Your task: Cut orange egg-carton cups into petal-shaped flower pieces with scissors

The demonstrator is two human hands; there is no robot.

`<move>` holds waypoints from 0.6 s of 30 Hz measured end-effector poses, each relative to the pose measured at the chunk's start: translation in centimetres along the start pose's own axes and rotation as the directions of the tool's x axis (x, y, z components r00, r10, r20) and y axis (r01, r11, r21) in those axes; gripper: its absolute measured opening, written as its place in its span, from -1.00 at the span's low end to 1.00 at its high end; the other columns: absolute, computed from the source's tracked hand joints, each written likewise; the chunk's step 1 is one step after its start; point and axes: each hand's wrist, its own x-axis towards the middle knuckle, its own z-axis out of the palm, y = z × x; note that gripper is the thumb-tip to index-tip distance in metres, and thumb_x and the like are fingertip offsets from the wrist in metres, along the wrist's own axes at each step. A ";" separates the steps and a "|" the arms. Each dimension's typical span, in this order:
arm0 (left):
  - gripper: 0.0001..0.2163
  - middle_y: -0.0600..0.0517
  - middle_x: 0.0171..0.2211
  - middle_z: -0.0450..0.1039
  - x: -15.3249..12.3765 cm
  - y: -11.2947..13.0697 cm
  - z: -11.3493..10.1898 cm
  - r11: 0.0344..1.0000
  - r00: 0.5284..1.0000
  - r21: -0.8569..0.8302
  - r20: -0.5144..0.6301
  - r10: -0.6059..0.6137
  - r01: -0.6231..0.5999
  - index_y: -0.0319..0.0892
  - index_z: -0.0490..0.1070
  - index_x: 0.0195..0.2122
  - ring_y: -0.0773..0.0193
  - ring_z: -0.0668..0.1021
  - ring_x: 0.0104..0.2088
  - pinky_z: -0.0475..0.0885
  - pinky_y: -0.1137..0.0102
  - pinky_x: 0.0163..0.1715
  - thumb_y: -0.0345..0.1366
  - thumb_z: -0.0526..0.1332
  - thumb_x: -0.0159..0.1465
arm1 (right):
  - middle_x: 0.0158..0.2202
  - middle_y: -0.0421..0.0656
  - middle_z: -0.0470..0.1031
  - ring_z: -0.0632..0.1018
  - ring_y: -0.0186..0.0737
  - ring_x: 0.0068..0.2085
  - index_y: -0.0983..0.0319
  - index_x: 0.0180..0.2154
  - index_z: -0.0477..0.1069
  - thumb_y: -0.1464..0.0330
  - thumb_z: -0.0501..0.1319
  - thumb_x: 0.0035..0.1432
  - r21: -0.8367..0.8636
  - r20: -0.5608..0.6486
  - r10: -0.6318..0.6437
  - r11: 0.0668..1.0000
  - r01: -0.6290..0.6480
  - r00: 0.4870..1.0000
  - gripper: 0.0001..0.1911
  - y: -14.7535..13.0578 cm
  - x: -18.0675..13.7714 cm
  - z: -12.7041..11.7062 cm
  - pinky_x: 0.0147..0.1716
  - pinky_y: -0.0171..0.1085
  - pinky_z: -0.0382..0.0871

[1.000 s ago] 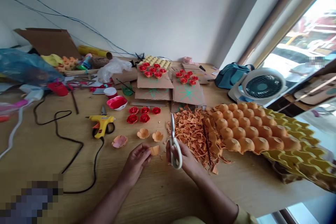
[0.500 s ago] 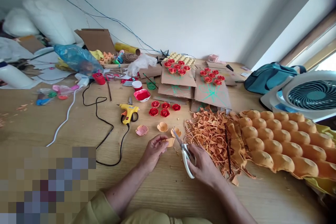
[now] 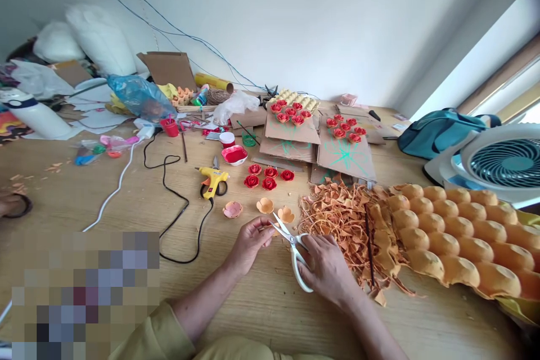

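Note:
My left hand (image 3: 248, 242) pinches a small orange egg-carton piece (image 3: 270, 230) just above the wooden table (image 3: 84, 202). My right hand (image 3: 327, 267) grips white-handled scissors (image 3: 291, 244), whose blades point left and touch that piece. Two orange paper cups (image 3: 265, 205) lie just beyond the hands, with a pink one (image 3: 232, 210) to their left. A heap of orange carton scraps (image 3: 337, 216) sits to the right of the scissors.
Stacked orange egg trays (image 3: 455, 236) fill the right side. A yellow glue gun (image 3: 213, 179) with a black cord, red paper roses (image 3: 268, 175), cardboard sheets with more roses (image 3: 346, 149), a white fan (image 3: 498, 163) and a teal bag (image 3: 439, 129) lie beyond. Another person's hand (image 3: 10, 202) rests at the far left.
The scissors swung from pointing up and away to pointing left onto the piece in my left hand. The view turned left, showing more of the table's left side.

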 end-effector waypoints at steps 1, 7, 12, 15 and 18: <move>-0.73 0.11 -0.52 0.32 0.0 0.1 0.1 1.000 1.000 0.007 -0.001 0.003 -0.003 -0.24 0.47 -0.29 0.48 0.22 -0.56 0.10 0.49 -0.54 -0.16 0.39 0.11 | -0.39 -0.18 0.45 0.42 -0.18 -0.35 0.17 -0.37 0.23 0.33 0.20 0.14 -0.013 -0.006 0.000 1.000 0.000 1.000 -0.86 0.0 0.0 0.0 -0.24 -0.21 0.17; -0.77 0.12 -0.51 0.34 -0.1 0.4 0.1 0.999 0.999 0.036 0.028 0.021 -0.022 -0.19 0.47 -0.34 0.49 0.24 -0.59 0.09 0.50 -0.59 -0.14 0.38 0.13 | -0.40 -0.17 0.46 0.43 -0.18 -0.35 0.18 -0.35 0.27 0.27 0.21 0.14 -0.080 -0.021 -0.010 0.997 0.009 1.000 -0.85 -0.5 0.1 -0.3 -0.23 -0.20 0.16; -0.73 0.10 -0.49 0.39 0.3 0.2 -0.6 0.998 0.999 0.058 0.043 -0.032 0.030 -0.19 0.51 -0.31 0.50 0.24 -0.60 0.07 0.52 -0.62 -0.10 0.39 0.10 | -0.38 -0.15 0.49 0.45 -0.19 -0.35 0.20 -0.32 0.30 0.18 0.26 0.10 -0.084 -0.001 -0.036 0.996 0.036 0.999 -0.75 -0.7 0.5 -0.5 -0.22 -0.21 0.18; -0.73 0.11 -0.48 0.38 0.4 0.3 -0.7 0.997 0.998 0.064 0.044 -0.043 0.040 -0.19 0.53 -0.30 0.49 0.27 -0.58 0.12 0.53 -0.61 -0.13 0.42 0.07 | -0.38 -0.16 0.49 0.46 -0.19 -0.35 0.20 -0.32 0.30 0.13 0.24 0.11 -0.098 -0.007 -0.043 0.994 0.042 0.999 -0.71 -0.5 0.5 0.0 -0.22 -0.20 0.18; -0.74 0.11 -0.47 0.38 0.5 0.6 -0.8 0.997 0.998 0.056 0.038 -0.052 0.050 -0.17 0.54 -0.32 0.49 0.29 -0.57 0.14 0.54 -0.60 -0.14 0.44 0.05 | -0.38 -0.16 0.48 0.48 -0.18 -0.34 0.20 -0.30 0.30 0.06 0.23 0.11 -0.102 -0.009 -0.049 0.994 0.048 0.999 -0.66 -0.4 0.6 0.5 -0.18 -0.19 0.20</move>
